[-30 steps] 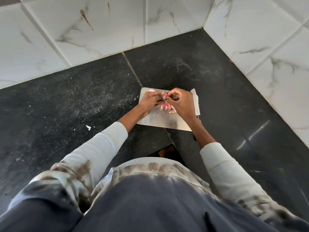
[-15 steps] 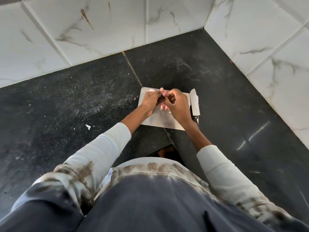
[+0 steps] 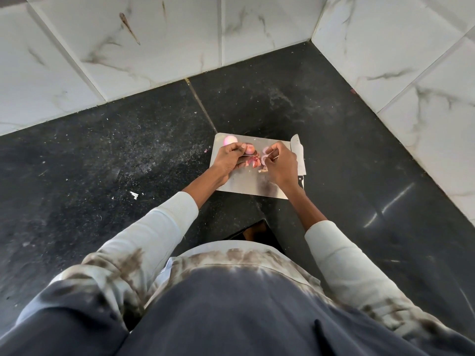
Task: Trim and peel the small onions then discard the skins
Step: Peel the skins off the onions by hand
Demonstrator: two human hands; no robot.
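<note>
Head camera looks down over my chest at a black speckled stone counter (image 3: 128,155) set into a corner of white marbled wall tiles (image 3: 154,42). On the counter lies a shiny rectangular metal cutting board (image 3: 246,185), and both my hands are over it.

My left hand (image 3: 228,160) has its fingers curled around a small pinkish peeled onion (image 3: 249,149), which shows just past my fingertips. My right hand (image 3: 279,165) pinches a thin curl of pale pink onion skin (image 3: 264,154) between thumb and fingers, just beside the onion in my other hand.

Between my hands, on the board, sits a little heap of reddish-pink onion skins (image 3: 254,161), with a few brownish scraps (image 3: 262,171) just below it. A second small round peeled onion (image 3: 229,140) rests on the board's far left corner, near my left knuckles.

A broad steel knife with a dark handle (image 3: 298,155) lies along the right edge of the board, blade pointing away from me, partly hidden by my right wrist.

A small white scrap (image 3: 134,195) lies on the counter well to the left of the board. My pale, brown-mottled sleeves (image 3: 159,227) are pushed up my forearms.
</note>
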